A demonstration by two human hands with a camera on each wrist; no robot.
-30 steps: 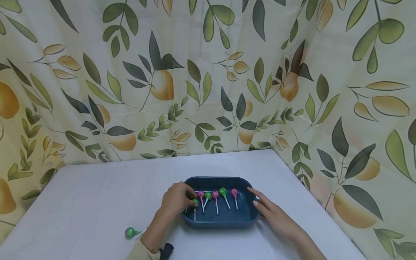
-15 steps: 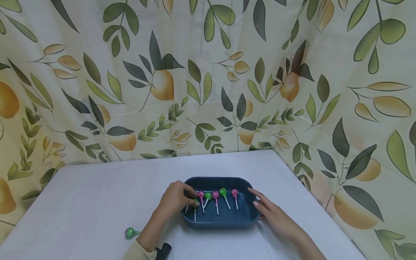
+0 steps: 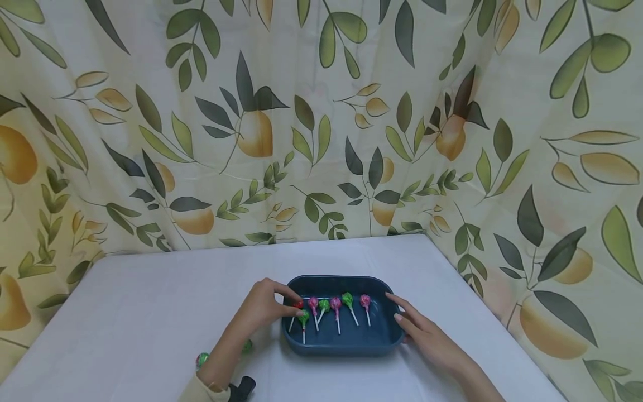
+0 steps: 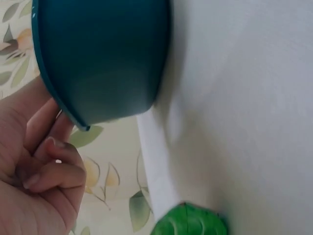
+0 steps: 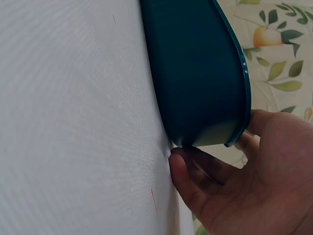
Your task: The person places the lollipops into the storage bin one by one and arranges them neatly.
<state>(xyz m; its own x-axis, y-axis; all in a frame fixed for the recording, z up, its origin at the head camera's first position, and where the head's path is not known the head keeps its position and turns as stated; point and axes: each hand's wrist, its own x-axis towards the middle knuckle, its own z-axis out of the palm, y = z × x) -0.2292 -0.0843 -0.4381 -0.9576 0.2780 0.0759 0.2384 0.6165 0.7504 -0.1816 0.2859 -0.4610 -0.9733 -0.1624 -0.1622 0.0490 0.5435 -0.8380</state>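
A dark blue rectangular tray (image 3: 346, 343) with rounded corners stands on the white table. Inside lie several wrapped lollipops in a row, among them a pink lollipop (image 3: 365, 301) at the right and a green lollipop (image 3: 303, 317) at the left. My left hand (image 3: 263, 304) reaches over the tray's left rim and pinches the head of a red lollipop (image 3: 298, 305) between thumb and index finger. Its other fingers are curled in the left wrist view. My right hand (image 3: 424, 335) holds the tray's right end, fingers at the rim and low on the outer wall in the right wrist view.
Two green-wrapped lollipops, one at the left (image 3: 202, 359) and one at the right (image 3: 247, 346), lie on the table, partly behind my left forearm. A patterned curtain (image 3: 311, 167) surrounds the table's back and sides.
My left hand has shifted slightly left, uncovering the red head and the green lollipop beside it. The left forearm has swung left, exposing another green lollipop on the table. My right hand stays put.
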